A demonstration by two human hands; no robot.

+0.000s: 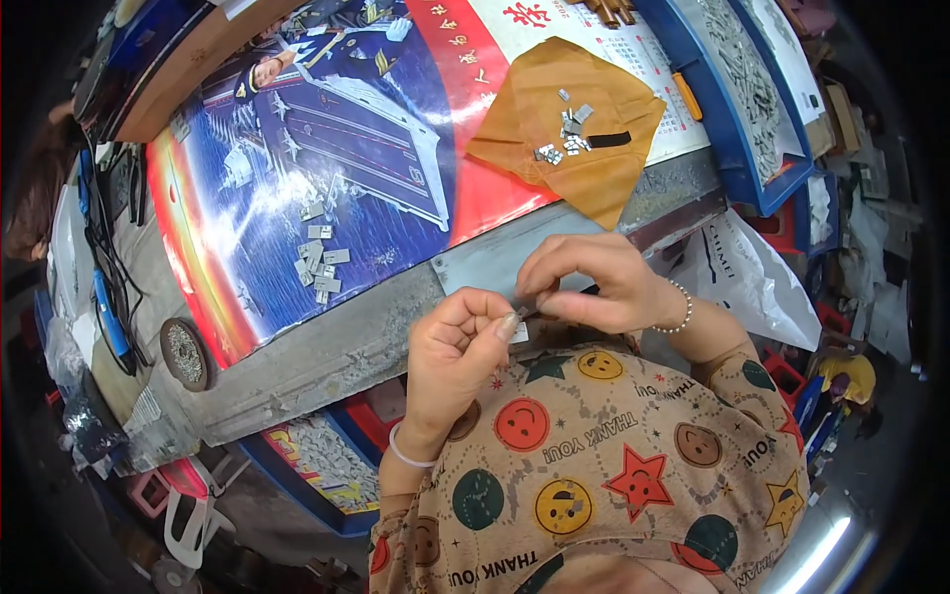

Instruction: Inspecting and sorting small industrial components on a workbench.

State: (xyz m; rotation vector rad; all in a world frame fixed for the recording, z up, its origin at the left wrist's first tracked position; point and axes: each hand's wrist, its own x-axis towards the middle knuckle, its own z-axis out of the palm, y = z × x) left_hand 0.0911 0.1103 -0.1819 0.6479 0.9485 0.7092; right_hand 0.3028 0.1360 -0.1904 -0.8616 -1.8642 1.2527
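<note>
Close in front of my body, both hands meet over the near edge of the bench. My left hand [453,348] pinches a small silvery metal piece [521,331] between thumb and forefinger. Just beside it, my right hand [597,285] has its thumb and fingers closed together near the same piece; whether anything is in them is too small to make out. Beyond my left hand, several small metal plates [319,259] lie in a loose heap on a glossy poster [396,213]. Smaller metal bits [572,129] and a black strip [609,140] rest on a brown paper sheet [534,89].
At the right stands a blue tray [787,188] full of small metal parts, with an orange-handled tool [686,96] beside it. A round dish of tiny parts [185,354] sits at the left, near blue-handled tools with cables [109,312]. Below the bench is another filled blue bin [361,523].
</note>
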